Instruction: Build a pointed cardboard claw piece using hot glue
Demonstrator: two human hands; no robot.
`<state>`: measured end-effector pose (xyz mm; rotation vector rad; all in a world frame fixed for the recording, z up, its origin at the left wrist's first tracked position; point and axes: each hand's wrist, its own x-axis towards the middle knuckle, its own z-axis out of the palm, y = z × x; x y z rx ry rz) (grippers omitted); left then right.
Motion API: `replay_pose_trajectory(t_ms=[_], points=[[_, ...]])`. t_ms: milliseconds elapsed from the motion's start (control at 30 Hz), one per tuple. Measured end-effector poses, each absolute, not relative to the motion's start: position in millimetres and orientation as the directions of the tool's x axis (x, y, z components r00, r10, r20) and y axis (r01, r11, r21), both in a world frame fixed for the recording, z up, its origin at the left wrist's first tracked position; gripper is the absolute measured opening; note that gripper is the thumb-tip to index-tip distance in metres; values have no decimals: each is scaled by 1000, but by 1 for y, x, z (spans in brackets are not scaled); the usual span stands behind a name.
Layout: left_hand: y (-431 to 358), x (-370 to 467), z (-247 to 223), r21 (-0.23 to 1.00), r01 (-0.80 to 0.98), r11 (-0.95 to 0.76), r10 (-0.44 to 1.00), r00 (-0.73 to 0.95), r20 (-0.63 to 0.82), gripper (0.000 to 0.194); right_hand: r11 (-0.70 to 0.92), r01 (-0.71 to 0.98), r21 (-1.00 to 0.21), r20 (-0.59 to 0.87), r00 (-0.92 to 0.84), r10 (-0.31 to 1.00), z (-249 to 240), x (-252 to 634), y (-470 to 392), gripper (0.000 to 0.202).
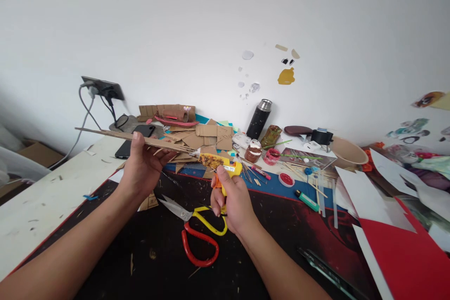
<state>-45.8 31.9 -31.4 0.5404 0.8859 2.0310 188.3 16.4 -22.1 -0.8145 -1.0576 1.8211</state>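
My left hand [142, 164] is closed on a long, thin strip of cardboard [116, 134], held level above the desk with its frayed end toward the right. In my right hand [234, 199] is a yellow hot glue gun [230, 167], gripped by its handle, with fingers near the orange trigger. The nozzle meets or nearly meets the strip's right end; whether they touch I cannot tell. Brown residue covers the gun's front. Below the hands lie scissors [186, 215] with one red and one yellow handle, blades spread.
Cardboard scraps [206, 137] pile up at the back, beside a phone [123, 149]. A black thermos [259, 119], paint jars [253, 150], wooden sticks and a green lighter [307, 200] stand or lie rightward. A utility knife [326, 269] and red paper [393, 253] are at the right.
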Motion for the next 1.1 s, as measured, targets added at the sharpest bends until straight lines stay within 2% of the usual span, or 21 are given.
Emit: replay_pose_trajectory(t_ms=[367,1100], points=[[32,-46,-32,754,-522,-398,826,-562,47,72,-279,-340,-898,-121,-420,899,-22,188,16,73],[34,-48,-35,748,-530,-400,825,-564,41,65,-279,-340,-898,-121,-419,900,-24,188,16,73]])
